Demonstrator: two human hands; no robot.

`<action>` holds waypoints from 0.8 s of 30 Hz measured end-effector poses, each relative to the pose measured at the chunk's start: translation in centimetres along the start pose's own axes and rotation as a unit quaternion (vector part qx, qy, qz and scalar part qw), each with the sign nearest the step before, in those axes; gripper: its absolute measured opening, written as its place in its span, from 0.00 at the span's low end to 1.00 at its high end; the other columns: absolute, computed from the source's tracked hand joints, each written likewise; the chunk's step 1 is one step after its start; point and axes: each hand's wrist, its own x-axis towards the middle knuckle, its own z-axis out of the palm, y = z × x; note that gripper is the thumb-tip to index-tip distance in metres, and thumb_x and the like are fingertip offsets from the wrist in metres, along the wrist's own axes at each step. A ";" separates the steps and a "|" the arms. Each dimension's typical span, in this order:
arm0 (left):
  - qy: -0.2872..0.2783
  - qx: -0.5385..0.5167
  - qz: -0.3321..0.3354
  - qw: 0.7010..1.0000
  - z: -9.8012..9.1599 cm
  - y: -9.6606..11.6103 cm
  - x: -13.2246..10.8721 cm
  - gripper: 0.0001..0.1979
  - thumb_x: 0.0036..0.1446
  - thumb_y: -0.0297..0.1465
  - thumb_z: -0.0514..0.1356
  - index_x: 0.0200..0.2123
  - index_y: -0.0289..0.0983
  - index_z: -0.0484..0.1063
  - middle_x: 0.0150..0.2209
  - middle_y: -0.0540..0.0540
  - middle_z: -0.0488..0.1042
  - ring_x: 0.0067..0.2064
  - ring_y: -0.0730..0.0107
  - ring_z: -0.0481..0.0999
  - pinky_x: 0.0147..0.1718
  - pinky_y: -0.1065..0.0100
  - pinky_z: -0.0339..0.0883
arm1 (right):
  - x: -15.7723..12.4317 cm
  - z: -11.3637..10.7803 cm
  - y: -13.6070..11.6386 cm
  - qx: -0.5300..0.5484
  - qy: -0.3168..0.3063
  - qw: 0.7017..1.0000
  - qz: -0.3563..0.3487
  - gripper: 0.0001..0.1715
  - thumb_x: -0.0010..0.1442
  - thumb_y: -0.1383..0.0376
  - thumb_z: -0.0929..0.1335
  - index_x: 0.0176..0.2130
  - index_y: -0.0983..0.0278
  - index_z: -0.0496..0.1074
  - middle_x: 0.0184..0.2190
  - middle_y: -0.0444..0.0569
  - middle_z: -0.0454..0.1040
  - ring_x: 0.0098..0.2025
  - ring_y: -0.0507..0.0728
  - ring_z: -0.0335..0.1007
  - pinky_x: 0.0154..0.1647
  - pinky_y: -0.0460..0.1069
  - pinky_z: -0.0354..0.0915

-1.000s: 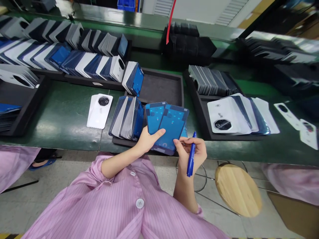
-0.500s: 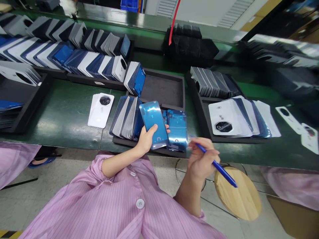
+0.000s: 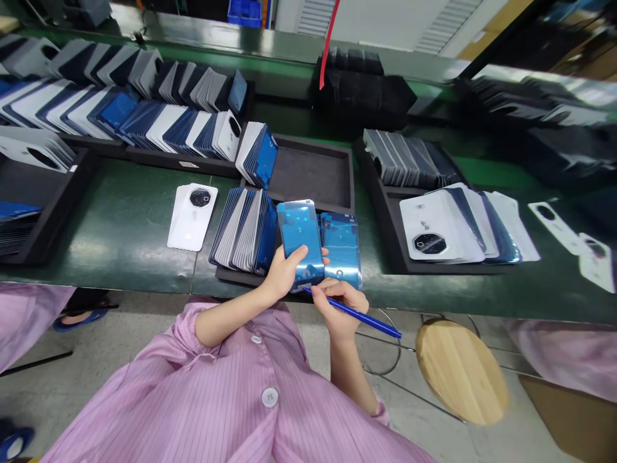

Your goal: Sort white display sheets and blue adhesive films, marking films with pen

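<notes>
My left hand [image 3: 284,269] grips a phone back cover [image 3: 301,235] with shiny blue film facing up, thumb on its face. In my right hand [image 3: 343,307] is a blue pen [image 3: 366,318], its tip at the lower edge of that cover. Just right of the held cover lies a stack of blue-filmed covers [image 3: 340,247]. On the left stands a row of covers on edge [image 3: 243,228], white and dark blue. Farther left, white covers with a round black camera area [image 3: 191,218] lie on the green bench.
Black foam trays hold rows of covers at the back left [image 3: 159,128] and grey ones at right [image 3: 405,157]. Loose white covers [image 3: 434,222] fan over the right tray's front. A black tray [image 3: 313,173] lies behind my hands. A round wooden stool [image 3: 461,373] stands below.
My right hand has moved left with the pen, bringing its tip to the held cover's lower edge. The cover in my left hand has turned a little more upright.
</notes>
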 end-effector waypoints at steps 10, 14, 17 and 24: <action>-0.002 -0.001 0.001 1.000 0.0 0.1 0.0 0.22 0.46 0.46 0.70 0.34 0.33 0.78 0.38 0.36 0.83 0.48 0.43 0.82 0.47 0.51 0.77 | 0.2 0.1 -0.3 -0.018 -0.024 0.999 -0.017 0.18 0.54 0.75 0.74 0.21 0.62 0.66 0.18 0.40 0.72 0.19 0.51 0.68 0.23 0.47 0.64; -0.003 -0.007 -0.005 1.000 0.0 0.0 0.1 0.23 0.45 0.46 0.70 0.35 0.33 0.77 0.38 0.36 0.83 0.48 0.43 0.82 0.47 0.51 0.77 | 0.4 0.0 -0.4 0.006 0.007 1.000 -0.016 0.18 0.56 0.70 0.74 0.22 0.62 0.64 0.18 0.40 0.71 0.19 0.50 0.67 0.23 0.47 0.64; -0.010 -0.016 -0.016 1.000 -0.1 -0.1 0.2 0.24 0.45 0.46 0.70 0.37 0.33 0.77 0.38 0.36 0.83 0.48 0.43 0.82 0.46 0.51 0.77 | 0.8 -0.8 -0.5 0.030 0.081 0.996 -0.028 0.18 0.61 0.64 0.72 0.25 0.61 0.62 0.15 0.35 0.63 0.15 0.48 0.58 0.19 0.44 0.58; -0.024 -0.021 -0.020 0.999 0.0 -0.4 0.3 0.27 0.43 0.49 0.70 0.37 0.31 0.77 0.39 0.34 0.83 0.45 0.43 0.83 0.45 0.50 0.77 | 1.7 -3.0 -1.2 0.046 0.191 0.974 -0.109 0.19 0.53 0.66 0.77 0.27 0.61 0.63 0.16 0.33 0.63 0.15 0.47 0.54 0.18 0.44 0.54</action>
